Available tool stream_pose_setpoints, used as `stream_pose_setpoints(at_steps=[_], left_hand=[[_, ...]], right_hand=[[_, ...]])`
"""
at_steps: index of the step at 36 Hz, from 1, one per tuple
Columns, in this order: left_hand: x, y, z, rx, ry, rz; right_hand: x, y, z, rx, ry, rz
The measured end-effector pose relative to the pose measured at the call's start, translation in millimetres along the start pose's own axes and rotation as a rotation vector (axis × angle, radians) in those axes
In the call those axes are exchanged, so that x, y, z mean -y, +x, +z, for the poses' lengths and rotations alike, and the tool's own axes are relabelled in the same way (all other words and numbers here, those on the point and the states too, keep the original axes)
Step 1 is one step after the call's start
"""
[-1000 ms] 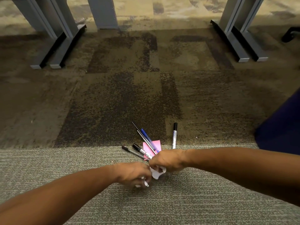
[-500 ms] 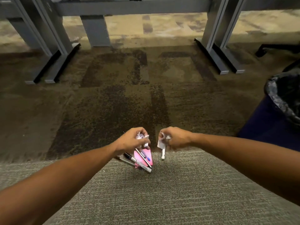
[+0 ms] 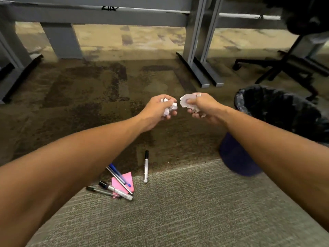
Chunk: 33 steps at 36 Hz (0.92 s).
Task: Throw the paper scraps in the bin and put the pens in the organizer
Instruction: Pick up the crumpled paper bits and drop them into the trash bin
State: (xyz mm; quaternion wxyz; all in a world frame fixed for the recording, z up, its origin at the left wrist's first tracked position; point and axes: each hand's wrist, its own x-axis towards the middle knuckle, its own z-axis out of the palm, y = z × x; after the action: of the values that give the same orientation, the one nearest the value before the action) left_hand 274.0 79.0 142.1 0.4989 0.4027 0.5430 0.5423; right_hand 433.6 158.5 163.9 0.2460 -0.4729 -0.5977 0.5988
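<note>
My left hand (image 3: 158, 108) grips a crumpled white paper scrap (image 3: 170, 108), raised above the carpet. My right hand (image 3: 203, 108) grips another crumpled white scrap (image 3: 186, 102) just beside it, the two hands nearly touching. The bin (image 3: 267, 111), dark blue with a black liner, stands to the right of my right hand. On the floor below lie several pens: a white marker (image 3: 146, 166) alone, a blue pen (image 3: 120, 174), a grey marker (image 3: 115, 190) and a black pen (image 3: 99, 191) across a pink sticky note (image 3: 124, 180). No organizer is in view.
Grey desk legs (image 3: 197, 56) and a crossbar stand at the back. An office chair base (image 3: 284, 66) sits at the far right behind the bin. The carpet changes from dark brown to grey ribbed near the pens.
Both hands have lifted off the floor with a paper scrap each and moved up and forward. The view has tilted up, bringing the bin and chair into sight.
</note>
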Motion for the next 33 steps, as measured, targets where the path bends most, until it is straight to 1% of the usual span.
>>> stream_pose_setpoints(at_steps=[3, 7, 13, 16, 20, 23, 26, 29, 33], left_hand=[[-26, 16, 33, -0.01, -0.036, 0.052], [-46, 34, 78, 0.004, -0.091, 0.089], [-50, 50, 147, 0.015, -0.306, 0.042], [-47, 51, 183, 0.047, -0.365, 0.007], [-49, 51, 231, 0.064, -0.418, -0.021], [-45, 54, 260, 0.083, -0.338, -0.07], [-43, 56, 276, 0.135, -0.221, -0.134], [-42, 58, 280, 0.197, -0.189, -0.212], [-36, 58, 274, 0.22, -0.148, -0.223]], right_hand=[[10, -5, -23, -0.075, 0.163, -0.023], [13, -11, -56, -0.236, 0.306, -0.04], [8, -31, -105, -0.396, 0.479, -0.059], [4, -41, -128, -0.524, 0.577, -0.056], [-2, -56, -157, -0.754, 0.575, -0.027], [-13, -61, -178, -0.855, 0.531, 0.012], [-24, -58, -192, -0.813, 0.479, 0.083], [-31, -53, -199, -0.755, 0.592, 0.1], [-30, -50, -201, -0.702, 0.604, 0.108]])
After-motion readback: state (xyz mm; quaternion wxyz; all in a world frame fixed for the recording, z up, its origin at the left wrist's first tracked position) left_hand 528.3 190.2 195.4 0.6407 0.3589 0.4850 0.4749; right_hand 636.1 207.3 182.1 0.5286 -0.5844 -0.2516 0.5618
